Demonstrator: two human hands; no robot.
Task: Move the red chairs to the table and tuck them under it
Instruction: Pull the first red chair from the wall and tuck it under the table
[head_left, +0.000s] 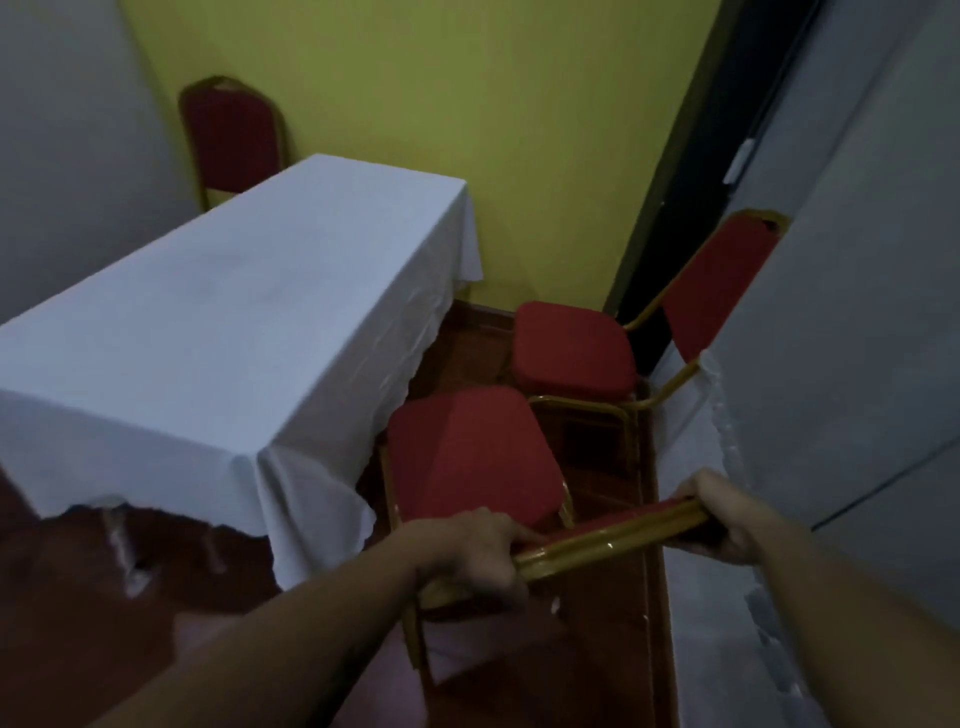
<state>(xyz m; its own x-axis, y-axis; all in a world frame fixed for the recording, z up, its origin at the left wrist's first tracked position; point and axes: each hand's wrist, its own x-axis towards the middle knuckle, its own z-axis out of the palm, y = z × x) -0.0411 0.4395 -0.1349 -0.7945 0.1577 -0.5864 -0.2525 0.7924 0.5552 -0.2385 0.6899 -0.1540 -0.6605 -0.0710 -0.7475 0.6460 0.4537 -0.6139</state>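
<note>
A red chair with a gold frame (470, 457) stands just below me, its seat beside the table's right side near the front corner. My left hand (478, 556) and my right hand (722, 519) both grip the top of its backrest, one at each end. The long table (223, 322) wears a white cloth that hangs down its sides. A second red chair (571, 348) stands farther back on the right, its back against a grey wall. A third red chair (231, 135) sits behind the table's far end, only its backrest showing.
A yellow wall (467, 104) closes the far end. Grey walls (857, 312) run along the right and the left. A dark doorway gap (675, 234) lies behind the second chair. The floor (104, 597) is red-brown, and the aisle between table and right wall is narrow.
</note>
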